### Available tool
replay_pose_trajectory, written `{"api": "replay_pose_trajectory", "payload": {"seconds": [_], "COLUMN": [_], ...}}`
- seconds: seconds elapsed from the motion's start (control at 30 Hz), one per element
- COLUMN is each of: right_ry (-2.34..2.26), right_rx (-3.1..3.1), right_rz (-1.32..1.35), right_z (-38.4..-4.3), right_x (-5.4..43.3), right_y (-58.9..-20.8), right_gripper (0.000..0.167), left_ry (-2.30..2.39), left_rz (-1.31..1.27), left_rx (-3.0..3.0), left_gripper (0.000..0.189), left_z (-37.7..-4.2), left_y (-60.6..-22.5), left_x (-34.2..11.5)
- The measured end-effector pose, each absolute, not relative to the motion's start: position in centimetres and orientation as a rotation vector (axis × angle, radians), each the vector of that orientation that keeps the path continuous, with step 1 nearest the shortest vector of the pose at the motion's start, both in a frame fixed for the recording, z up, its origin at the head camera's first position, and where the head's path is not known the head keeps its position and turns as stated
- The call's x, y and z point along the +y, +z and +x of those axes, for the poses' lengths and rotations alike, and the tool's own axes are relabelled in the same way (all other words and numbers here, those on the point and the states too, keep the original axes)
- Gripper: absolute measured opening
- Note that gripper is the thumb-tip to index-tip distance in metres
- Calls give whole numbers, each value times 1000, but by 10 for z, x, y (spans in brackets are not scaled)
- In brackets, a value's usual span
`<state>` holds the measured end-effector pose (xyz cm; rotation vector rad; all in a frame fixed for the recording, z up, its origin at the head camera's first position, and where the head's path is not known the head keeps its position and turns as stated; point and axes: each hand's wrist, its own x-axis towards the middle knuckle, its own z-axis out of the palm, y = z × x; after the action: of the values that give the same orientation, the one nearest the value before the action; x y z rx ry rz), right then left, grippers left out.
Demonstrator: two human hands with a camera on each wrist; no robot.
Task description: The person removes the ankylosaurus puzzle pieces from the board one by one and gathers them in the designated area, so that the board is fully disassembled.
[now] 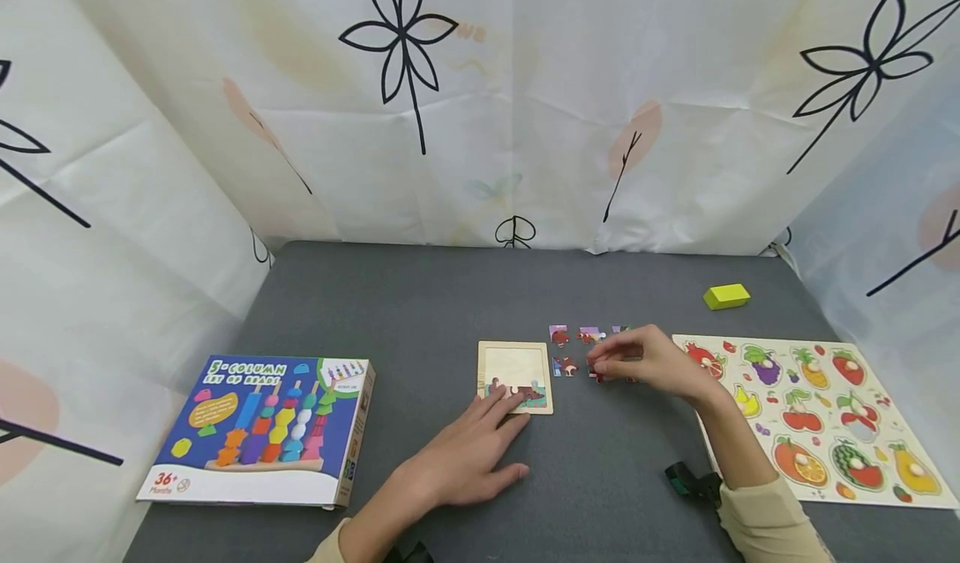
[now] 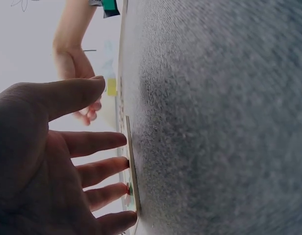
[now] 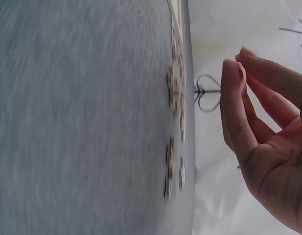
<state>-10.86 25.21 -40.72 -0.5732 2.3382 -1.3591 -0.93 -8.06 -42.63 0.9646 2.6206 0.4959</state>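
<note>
My left hand (image 1: 480, 446) lies with fingers spread over the lower part of a small wooden puzzle board (image 1: 513, 350). In the left wrist view its fingertips rest at the edge of the board (image 2: 132, 166). Puzzle pieces with animal pictures fill the bottom of the board's recess, partly covered by those fingers. My right hand (image 1: 652, 363) hovers over loose puzzle pieces (image 1: 566, 366) right of the board. Its thumb and fingers are loosely bent with tips close together, and in the right wrist view the hand (image 3: 268, 112) shows nothing between them. Some pieces are hidden beneath it.
A blue bead-set box (image 1: 255, 429) lies at the left of the grey table (image 1: 420, 296). On the right is a fruit puzzle board (image 1: 817, 413), partly under the right forearm. A yellow block (image 1: 726, 296) sits behind it. Patterned curtains (image 1: 525, 129) surround the table.
</note>
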Motion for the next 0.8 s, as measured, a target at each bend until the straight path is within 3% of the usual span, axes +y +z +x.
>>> {"api": "replay_pose_trajectory", "payload": {"seconds": [0.8], "right_ry": [-1275], "right_rx": [2081], "right_rz": [-829], "right_z": [-126], "right_x": [140], "right_y": [-424], "right_gripper": [17], "left_ry": [282], "left_rz": [1023], "left_rx": [2673], "left_gripper": [70], "left_z": [6], "left_y": [-420], "left_x": [-73]}}
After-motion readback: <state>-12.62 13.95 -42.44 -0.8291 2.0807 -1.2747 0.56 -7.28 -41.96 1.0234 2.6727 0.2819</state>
